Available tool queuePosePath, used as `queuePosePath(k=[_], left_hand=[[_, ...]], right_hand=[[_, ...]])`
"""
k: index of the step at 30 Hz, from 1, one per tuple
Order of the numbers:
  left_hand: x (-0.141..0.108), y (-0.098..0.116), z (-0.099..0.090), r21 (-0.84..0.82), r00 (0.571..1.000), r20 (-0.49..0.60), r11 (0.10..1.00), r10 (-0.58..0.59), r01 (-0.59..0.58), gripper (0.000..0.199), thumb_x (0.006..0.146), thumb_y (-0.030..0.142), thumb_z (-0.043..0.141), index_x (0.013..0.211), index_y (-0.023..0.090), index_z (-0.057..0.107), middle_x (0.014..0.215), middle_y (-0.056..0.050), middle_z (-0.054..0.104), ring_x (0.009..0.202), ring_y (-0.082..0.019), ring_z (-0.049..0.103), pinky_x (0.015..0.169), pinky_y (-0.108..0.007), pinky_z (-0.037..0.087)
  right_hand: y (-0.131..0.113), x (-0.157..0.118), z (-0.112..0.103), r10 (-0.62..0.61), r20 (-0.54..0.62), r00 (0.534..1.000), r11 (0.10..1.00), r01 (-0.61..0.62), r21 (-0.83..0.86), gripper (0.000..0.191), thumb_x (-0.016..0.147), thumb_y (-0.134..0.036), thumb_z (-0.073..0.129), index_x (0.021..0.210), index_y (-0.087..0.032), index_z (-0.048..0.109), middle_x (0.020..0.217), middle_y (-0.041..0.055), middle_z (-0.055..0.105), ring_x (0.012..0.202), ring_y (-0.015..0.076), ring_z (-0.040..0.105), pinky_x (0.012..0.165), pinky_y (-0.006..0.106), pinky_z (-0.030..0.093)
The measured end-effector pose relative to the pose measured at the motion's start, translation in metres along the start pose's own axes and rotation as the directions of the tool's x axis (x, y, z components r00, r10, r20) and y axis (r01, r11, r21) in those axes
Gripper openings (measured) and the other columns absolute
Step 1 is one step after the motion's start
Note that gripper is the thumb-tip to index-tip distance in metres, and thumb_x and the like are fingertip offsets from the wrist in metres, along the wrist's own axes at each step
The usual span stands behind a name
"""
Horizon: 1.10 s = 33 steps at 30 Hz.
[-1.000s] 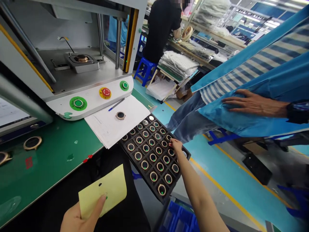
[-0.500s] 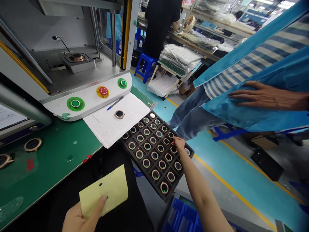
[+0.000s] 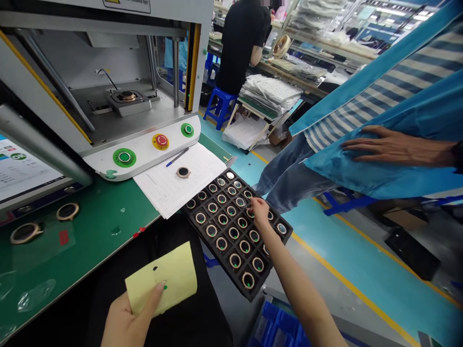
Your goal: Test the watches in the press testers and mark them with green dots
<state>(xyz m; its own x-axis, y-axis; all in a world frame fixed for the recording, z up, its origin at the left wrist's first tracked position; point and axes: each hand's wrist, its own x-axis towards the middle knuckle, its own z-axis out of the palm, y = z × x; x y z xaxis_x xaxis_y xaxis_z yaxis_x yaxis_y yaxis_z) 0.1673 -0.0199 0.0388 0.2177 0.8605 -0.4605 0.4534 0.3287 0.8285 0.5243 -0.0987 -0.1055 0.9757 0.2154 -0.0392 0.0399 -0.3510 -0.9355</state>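
Note:
A yellow sheet of paper [image 3: 162, 274] with a dark spot and small green dots is pinched in my left hand [image 3: 126, 315], the thumb lying across its face beside a green dot. My right hand [image 3: 259, 210] reaches over a black compartment tray [image 3: 231, 284], its fingers closed together at a cell in the upper right part. Whatever is between those fingertips is too small to make out. Round gold-rimmed watch cases [image 3: 233, 233] with dark faces fill the cells, many bearing a small green dot. Fingers and wrist hide some cells.
A press machine with a control panel [image 3: 144, 149] stands behind papers [image 3: 159, 193] carrying a pen and one watch case [image 3: 183, 172]. Two more cases [image 3: 67, 211] lie left on the green table. Another person's hand [image 3: 376, 144] rests at right. Blue bins [image 3: 271, 323] stand below.
My right hand has shifted slightly left and up over the tray to another cell. The left hand still holds the yellow sheet. The view has tilted, showing more of the machine and screen.

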Motion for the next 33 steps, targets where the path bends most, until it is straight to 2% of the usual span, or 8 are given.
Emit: queuePosePath(k=[3,6,7,10,12,16,26,33], left_hand=[[-0.001,-0.004,-0.007,-0.073,0.999,0.011,0.997,0.033,-0.032,0.029,0.072,0.039,0.071,0.085,0.013,0.076,0.089,-0.01,0.078,0.088,-0.031,0.074,0.074,-0.032,0.062],[-0.005,-0.007,-0.014,-0.128,0.998,0.016,0.99,0.065,-0.063,0.037,0.073,0.044,0.071,0.088,0.011,0.076,0.096,-0.013,0.077,0.093,-0.032,0.073,0.078,-0.034,0.061],[-0.007,-0.008,-0.016,-0.152,0.997,0.031,0.986,0.069,-0.064,0.039,0.074,0.045,0.07,0.09,0.01,0.076,0.097,-0.013,0.077,0.092,-0.032,0.073,0.077,-0.034,0.061],[-0.012,-0.014,-0.026,-0.221,0.993,0.07,0.972,0.092,-0.075,0.039,0.078,0.042,0.068,0.096,0.009,0.075,0.096,-0.013,0.077,0.085,-0.029,0.074,0.073,-0.033,0.061],[-0.017,-0.018,-0.033,-0.241,0.989,0.073,0.965,0.129,-0.109,0.036,0.08,0.04,0.066,0.097,0.009,0.075,0.096,-0.013,0.077,0.082,-0.028,0.074,0.07,-0.032,0.061],[-0.028,-0.024,-0.045,-0.264,0.978,0.053,0.948,0.199,-0.179,0.032,0.082,0.036,0.063,0.097,0.01,0.076,0.092,-0.011,0.077,0.082,-0.028,0.074,0.068,-0.03,0.06],[-0.04,-0.039,-0.059,-0.048,0.93,-0.023,0.929,0.366,-0.367,0.028,0.082,0.03,0.058,0.066,0.012,0.072,0.06,-0.004,0.071,0.054,-0.018,0.065,0.05,-0.022,0.048],[-0.041,-0.039,-0.062,-0.032,0.916,-0.044,0.916,0.398,-0.4,0.027,0.083,0.029,0.058,0.067,0.013,0.073,0.058,-0.003,0.071,0.051,-0.016,0.063,0.048,-0.021,0.045]], right_hand=[[-0.037,-0.076,0.009,-0.254,0.134,0.958,0.966,0.244,0.081,0.022,0.09,-0.037,0.062,0.092,-0.015,0.061,0.078,-0.0003,0.062,0.063,0.0119,0.059,0.061,0.028,0.054],[-0.074,-0.167,0.007,-0.508,0.214,0.835,0.858,0.469,0.207,0.011,0.08,-0.029,0.069,0.078,-0.021,0.062,0.076,0.0004,0.065,0.073,0.0162,0.063,0.073,0.033,0.055],[-0.086,-0.194,0.006,-0.589,0.238,0.772,0.805,0.536,0.254,0.009,0.076,-0.024,0.071,0.076,-0.023,0.062,0.074,-0.0007,0.065,0.074,0.016,0.063,0.075,0.033,0.054],[-0.112,-0.254,0.006,-0.854,0.274,0.443,0.515,0.796,0.318,0.019,0.077,-0.006,0.062,0.089,-0.02,0.063,0.08,0.0029,0.067,0.078,0.0167,0.064,0.08,0.036,0.054],[-0.121,-0.276,0.013,-0.904,0.289,0.314,0.394,0.875,0.281,0.019,0.081,-0.004,0.058,0.095,-0.018,0.062,0.083,0.0058,0.067,0.082,0.0179,0.064,0.084,0.039,0.053],[-0.13,-0.294,0.025,-0.899,0.288,0.33,0.386,0.907,0.166,0.011,0.088,-0.01,0.057,0.093,-0.019,0.061,0.082,0.0039,0.067,0.082,0.0174,0.065,0.095,0.043,0.045],[-0.131,-0.312,0.018,-0.864,0.371,0.34,0.436,0.874,0.213,0.015,0.087,-0.007,0.06,0.09,-0.022,0.063,0.081,0.0003,0.068,0.076,0.0146,0.066,0.097,0.043,0.045],[-0.131,-0.318,0.018,-0.88,0.344,0.327,0.408,0.892,0.193,0.016,0.086,-0.005,0.06,0.088,-0.021,0.063,0.079,0.0,0.07,0.073,0.0141,0.067,0.098,0.041,0.044]])
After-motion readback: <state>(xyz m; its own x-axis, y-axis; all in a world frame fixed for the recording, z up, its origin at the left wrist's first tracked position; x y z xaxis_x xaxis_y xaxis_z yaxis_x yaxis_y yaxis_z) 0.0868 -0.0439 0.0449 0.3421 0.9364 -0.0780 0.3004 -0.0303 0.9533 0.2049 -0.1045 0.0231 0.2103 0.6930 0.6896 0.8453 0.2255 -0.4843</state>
